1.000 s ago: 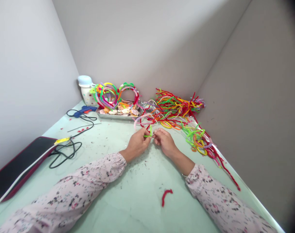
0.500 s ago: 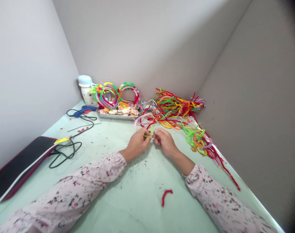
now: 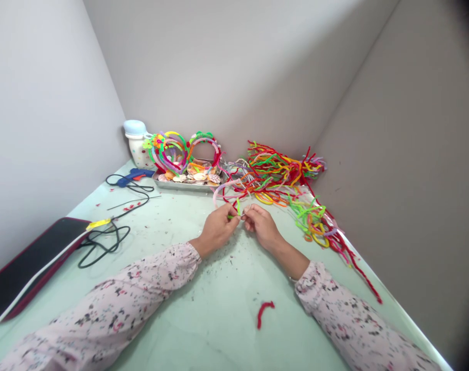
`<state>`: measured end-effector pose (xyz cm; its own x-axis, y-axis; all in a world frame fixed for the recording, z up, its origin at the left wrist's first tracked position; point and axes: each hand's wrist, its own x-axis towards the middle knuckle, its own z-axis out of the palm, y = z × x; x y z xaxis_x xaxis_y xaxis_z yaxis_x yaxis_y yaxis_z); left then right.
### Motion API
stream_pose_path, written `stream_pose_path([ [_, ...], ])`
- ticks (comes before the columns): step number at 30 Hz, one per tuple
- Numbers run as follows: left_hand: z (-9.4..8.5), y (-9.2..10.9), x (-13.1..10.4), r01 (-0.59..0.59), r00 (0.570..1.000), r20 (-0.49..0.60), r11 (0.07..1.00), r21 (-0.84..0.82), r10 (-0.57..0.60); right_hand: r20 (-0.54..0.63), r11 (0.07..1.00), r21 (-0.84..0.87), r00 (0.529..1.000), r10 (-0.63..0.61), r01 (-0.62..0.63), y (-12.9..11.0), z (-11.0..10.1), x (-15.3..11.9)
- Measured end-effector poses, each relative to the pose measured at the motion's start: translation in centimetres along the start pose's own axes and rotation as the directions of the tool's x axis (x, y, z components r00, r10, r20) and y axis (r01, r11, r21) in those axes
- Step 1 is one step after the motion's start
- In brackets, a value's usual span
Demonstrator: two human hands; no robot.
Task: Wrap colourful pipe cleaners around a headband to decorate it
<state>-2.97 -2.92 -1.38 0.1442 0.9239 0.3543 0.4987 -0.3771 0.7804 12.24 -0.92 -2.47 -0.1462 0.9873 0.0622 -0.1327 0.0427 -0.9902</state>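
Observation:
Over the middle of the table, my left hand (image 3: 221,225) is closed in a pinch on a short bright green pipe cleaner (image 3: 238,207), one end of which stands up above the fingertips. Close beside it, my right hand (image 3: 262,222) is closed too, its thumb and forefinger on a thin, pale wire-like end that reaches toward the green piece. Whether the two are joined is too small to tell. Nearer to me on the table lies a short bent red pipe cleaner (image 3: 262,313).
Behind my hands stands a metal tray (image 3: 188,186) of shells with colourful headbands (image 3: 172,154) on it. Bundled pipe cleaners (image 3: 275,165) spread along the back right. At left are a white jar (image 3: 137,147), a blue glue gun (image 3: 136,176), dark cable (image 3: 122,232) and a black-topped board (image 3: 33,263).
The upright end of the green pipe cleaner has shifted slightly left, and a bit more thin pale wire shows between my fingertips. My hands have barely moved.

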Motion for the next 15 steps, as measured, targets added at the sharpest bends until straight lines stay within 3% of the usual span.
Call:
stream_pose_path([
  [15, 0.02, 0.07, -0.1, 0.004, 1.0, 0.026, 1.0, -0.017, -0.003, -0.014, 1.0, 0.003, 1.0, -0.016, 0.016, -0.23, 0.15, -0.09],
])
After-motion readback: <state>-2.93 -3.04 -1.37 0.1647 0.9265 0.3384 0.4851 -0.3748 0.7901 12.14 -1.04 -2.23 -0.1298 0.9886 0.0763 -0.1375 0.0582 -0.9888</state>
